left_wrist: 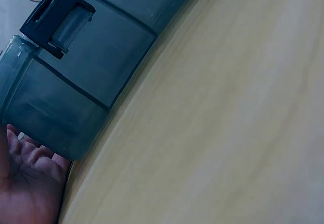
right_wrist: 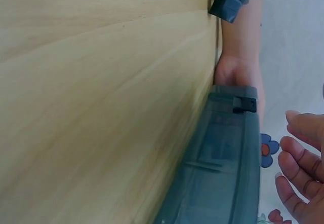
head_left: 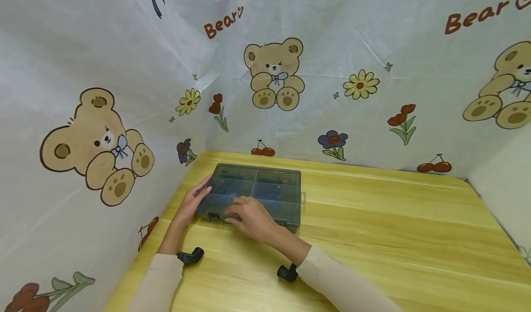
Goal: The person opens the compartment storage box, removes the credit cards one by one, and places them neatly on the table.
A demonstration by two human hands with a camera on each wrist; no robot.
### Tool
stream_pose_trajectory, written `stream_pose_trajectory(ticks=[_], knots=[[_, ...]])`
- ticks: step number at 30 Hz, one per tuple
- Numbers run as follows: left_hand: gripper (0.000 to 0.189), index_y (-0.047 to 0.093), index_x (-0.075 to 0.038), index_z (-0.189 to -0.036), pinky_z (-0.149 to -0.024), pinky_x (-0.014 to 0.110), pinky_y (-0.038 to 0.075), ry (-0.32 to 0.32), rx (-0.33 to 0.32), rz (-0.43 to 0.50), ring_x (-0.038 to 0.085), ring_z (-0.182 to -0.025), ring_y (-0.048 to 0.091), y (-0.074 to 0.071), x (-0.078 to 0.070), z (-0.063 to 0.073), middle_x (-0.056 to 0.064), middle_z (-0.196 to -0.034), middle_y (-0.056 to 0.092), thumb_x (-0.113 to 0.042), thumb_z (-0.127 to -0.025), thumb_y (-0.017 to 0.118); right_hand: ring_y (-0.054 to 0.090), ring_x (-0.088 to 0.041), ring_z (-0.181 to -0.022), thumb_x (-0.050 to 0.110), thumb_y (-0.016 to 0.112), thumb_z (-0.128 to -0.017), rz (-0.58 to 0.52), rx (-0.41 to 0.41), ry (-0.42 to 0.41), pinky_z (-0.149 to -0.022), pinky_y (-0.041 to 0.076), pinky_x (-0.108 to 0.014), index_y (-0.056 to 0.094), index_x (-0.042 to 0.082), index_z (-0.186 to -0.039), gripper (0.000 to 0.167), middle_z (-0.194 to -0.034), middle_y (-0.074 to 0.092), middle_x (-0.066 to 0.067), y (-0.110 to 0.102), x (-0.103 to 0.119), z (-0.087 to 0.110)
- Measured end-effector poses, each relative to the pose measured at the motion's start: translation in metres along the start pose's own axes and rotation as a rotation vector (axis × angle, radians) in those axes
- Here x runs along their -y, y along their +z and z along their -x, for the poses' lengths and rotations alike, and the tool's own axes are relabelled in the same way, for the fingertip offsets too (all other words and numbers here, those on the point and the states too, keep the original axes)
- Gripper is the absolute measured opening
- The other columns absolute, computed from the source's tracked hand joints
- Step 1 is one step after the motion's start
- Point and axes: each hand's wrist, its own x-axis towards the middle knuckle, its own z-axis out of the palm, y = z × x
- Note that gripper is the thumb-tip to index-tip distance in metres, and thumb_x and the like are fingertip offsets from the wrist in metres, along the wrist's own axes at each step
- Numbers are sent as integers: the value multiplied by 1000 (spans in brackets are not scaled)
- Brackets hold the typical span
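A white printed cloth (head_left: 315, 17) with bears, flowers and cherries rises behind and to the left of my pale wood-grain surface (head_left: 398, 224). On the surface's far left part lies a translucent grey-green compartment box (head_left: 277, 177), flat, its lid down. Its long axis runs left to right across me, roughly parallel to the surface's back edge, and its latched long side faces me. Bluish contents (head_left: 267, 197) show dimly through the lid, too blurred to name.

My left hand (head_left: 194, 202) holds the box's left end, thumb at the lid's edge, fingers bent along the side. My right hand (head_left: 252, 217) hovers over the front edge near the middle, its fingers loosely bent, parted from the thumb, with nothing between them; I cannot tell from here whether they brush the lid.

A black wrist camera sits by each cuff, one left (head_left: 191, 256), one right (head_left: 287, 273). Smallest are the dark left latch (head_left: 213, 216), the right latch (head_left: 281, 222), and a clear tab (head_left: 303, 197) jutting from the right end.
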Motion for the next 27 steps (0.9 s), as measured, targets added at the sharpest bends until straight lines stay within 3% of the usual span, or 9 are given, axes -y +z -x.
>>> stream_pose_trajectory(ticks=[2, 7, 12, 16, 24, 27], knots=[[57, 34, -10, -159, -122, 50, 20, 7, 0, -7, 29, -153, 20, -1, -1, 1, 8, -166, 25, -23, -107, 54, 62, -12, -83, 21, 78, -91, 15, 5, -1, -74, 49, -25, 81, 14, -103, 13, -95, 71, 3, 5, 1, -5], [56, 36, -16, -159, -122, 51, 19, 18, -5, -4, 28, -154, 19, -6, 13, -4, 4, -166, 25, -27, -107, 54, 60, -12, -80, 19, 78, -91, 23, 0, -19, -71, 46, -24, 82, 15, -101, 11, -91, 69, 3, 17, -1, -12], [57, 33, -7, -159, -122, 55, 16, 14, 17, 14, 32, -154, 17, -2, -3, 1, 11, -166, 23, -19, -107, 53, 58, -11, -76, 19, 80, -90, 40, -18, -27, -67, 42, -22, 83, 15, -98, 10, -87, 68, 4, 24, -3, -14], [57, 34, -8, -159, -123, 53, 16, 4, 21, 16, 31, -154, 18, 2, -7, 1, 8, -166, 24, -20, -107, 53, 56, -9, -73, 22, 80, -89, 78, -17, -18, -64, 38, -20, 83, 17, -99, 11, -85, 67, 5, 28, -4, -17], [57, 34, -10, -159, -122, 53, 18, -9, 12, -1, 31, -153, 20, 0, -5, 0, 8, -166, 25, -22, -107, 54, 56, -9, -73, 28, 79, -90, 137, 10, 24, -64, 35, -19, 83, 21, -99, 12, -88, 69, 7, 37, -4, -24], [57, 34, -11, -159, -122, 52, 18, -1, 5, 3, 31, -153, 20, -2, 5, -4, 8, -166, 25, -22, -107, 54, 57, -9, -73, 26, 81, -89, 120, 4, 54, -65, 36, -20, 83, 20, -97, 10, -87, 69, 7, 38, -4, -25]])
